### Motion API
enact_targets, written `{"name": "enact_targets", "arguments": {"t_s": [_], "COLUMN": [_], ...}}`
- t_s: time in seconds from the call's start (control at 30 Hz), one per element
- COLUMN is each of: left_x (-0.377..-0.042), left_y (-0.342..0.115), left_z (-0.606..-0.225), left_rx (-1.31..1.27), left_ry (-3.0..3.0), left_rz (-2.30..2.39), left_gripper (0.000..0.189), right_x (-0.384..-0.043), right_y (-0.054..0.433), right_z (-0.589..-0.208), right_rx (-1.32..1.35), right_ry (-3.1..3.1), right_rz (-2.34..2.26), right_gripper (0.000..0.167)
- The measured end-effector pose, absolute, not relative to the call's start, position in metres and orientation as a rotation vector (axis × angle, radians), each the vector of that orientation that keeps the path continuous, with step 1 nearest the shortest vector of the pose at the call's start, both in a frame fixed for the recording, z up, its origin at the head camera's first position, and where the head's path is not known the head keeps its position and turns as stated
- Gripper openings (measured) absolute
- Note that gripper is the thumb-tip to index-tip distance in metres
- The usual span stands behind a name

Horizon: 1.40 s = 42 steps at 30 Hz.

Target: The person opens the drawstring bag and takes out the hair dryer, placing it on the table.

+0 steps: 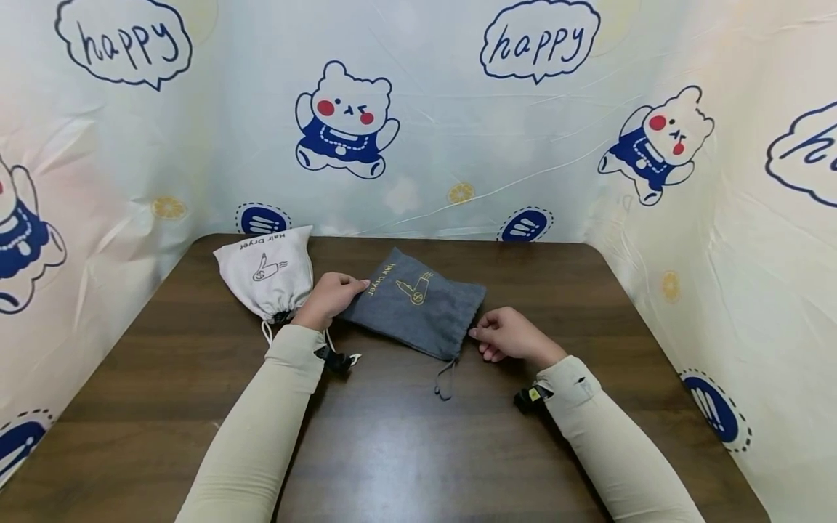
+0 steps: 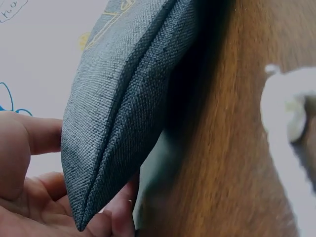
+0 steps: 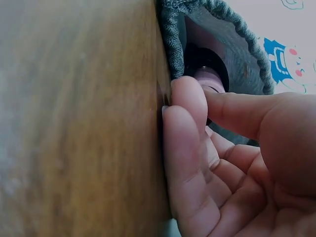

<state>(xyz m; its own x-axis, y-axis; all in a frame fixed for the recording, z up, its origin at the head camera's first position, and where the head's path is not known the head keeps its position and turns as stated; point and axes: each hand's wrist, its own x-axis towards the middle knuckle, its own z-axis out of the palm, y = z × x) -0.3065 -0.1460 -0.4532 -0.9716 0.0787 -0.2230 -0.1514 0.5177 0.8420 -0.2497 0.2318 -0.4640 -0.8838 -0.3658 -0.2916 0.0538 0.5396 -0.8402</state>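
A grey drawstring pouch (image 1: 418, 305) printed "Hair Dryer" in yellow lies slanted between my hands. My left hand (image 1: 336, 294) grips its closed end, thumb on top and fingers beneath; the pouch corner (image 2: 94, 187) juts past the fingers in the left wrist view. At the opposite end, my right hand (image 1: 510, 334) pinches with thumb and index finger at the lower rim of the mouth. The right wrist view looks into the open mouth (image 3: 242, 34), where a pink and black object (image 3: 210, 69) sits, partly hidden behind the thumb. A grey drawstring (image 1: 445, 381) trails onto the table.
A white drawstring pouch (image 1: 271, 272), also printed "Hair Dryer", lies close beside my left wrist, its white cord (image 2: 276, 133) near that hand. Both stand on a brown wooden table (image 1: 405, 436). A patterned cloth (image 1: 431, 138) hangs around the table's back and sides.
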Motion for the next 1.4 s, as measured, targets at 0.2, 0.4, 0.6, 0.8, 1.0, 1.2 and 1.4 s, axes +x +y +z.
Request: {"name": "enact_targets", "arguments": {"t_s": [0.2,0.4,0.6,0.8,1.0,1.2,1.4], "left_x": [-0.308,-0.309,-0.308,-0.309,-0.310,-0.308,-0.307], "left_y": [-0.149,-0.151,-0.150,-0.150,-0.149,-0.150,-0.150], "left_z": [-0.457,-0.457,-0.458,-0.458,-0.458,-0.456,-0.455], "left_rx": [-0.083,-0.074,-0.068,-0.056,-0.052,-0.046,-0.043], "left_ry": [2.448,2.405,2.393,2.376,2.364,2.370,2.383], "left_rz": [1.481,1.514,1.526,1.551,1.567,1.557,1.562], "left_gripper": [0.042,0.038,0.038,0.037,0.036,0.036,0.037], "right_x": [-0.256,-0.261,-0.261,-0.261,-0.262,-0.264,-0.265], "right_y": [0.237,0.243,0.244,0.247,0.252,0.256,0.260], "right_z": [-0.470,-0.475,-0.472,-0.472,-0.473,-0.474,-0.475], "right_rx": [-0.174,-0.137,-0.108,-0.100,-0.099,-0.085,-0.094], "right_ry": [2.239,2.174,2.158,2.181,2.179,2.172,2.174], "right_rz": [-1.427,-1.514,-1.556,-1.561,-1.573,-1.586,-1.589], "right_gripper": [0.029,0.031,0.028,0.026,0.030,0.030,0.031]}}
